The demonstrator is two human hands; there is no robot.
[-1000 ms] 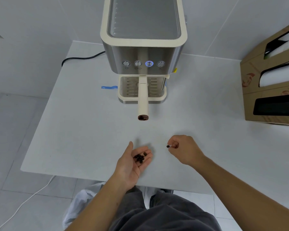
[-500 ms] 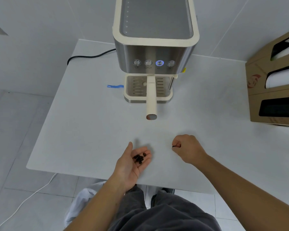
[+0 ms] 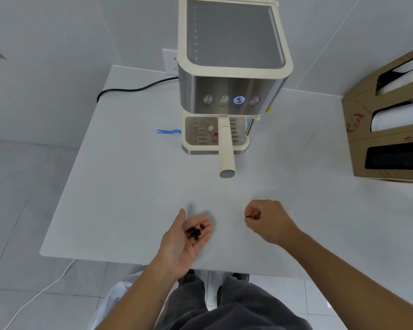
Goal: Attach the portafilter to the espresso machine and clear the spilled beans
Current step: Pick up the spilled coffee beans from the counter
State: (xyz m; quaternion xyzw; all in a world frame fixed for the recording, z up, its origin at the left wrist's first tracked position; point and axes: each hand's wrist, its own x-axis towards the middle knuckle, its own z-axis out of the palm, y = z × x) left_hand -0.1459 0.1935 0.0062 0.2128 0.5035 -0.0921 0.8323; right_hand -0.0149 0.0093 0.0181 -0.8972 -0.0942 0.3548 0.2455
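**Beans gathered, right hand now fisted**

Right hand (image 3: 268, 220) has curled shut since a second ago, a dark bean barely visible at its fingertips. Left hand (image 3: 188, 236), lower centre, lies palm-up, fingers apart, cupping beans (image 3: 195, 231). Portafilter (image 3: 226, 148) sits locked in the espresso machine (image 3: 231, 75), upper centre, on the table (image 3: 119, 186).

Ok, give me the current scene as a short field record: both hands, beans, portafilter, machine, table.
left hand: palm up, open, over the table's near edge
beans: small dark cluster lying in the left palm
right hand: closed in a loose fist, something small and dark pinched at the fingertips, likely a bean
portafilter: handle sticks out from under the espresso machine toward the person
machine buttons: four in a row, one lit blue
table: no loose beans visible on it
blue tape: left of the drip tray
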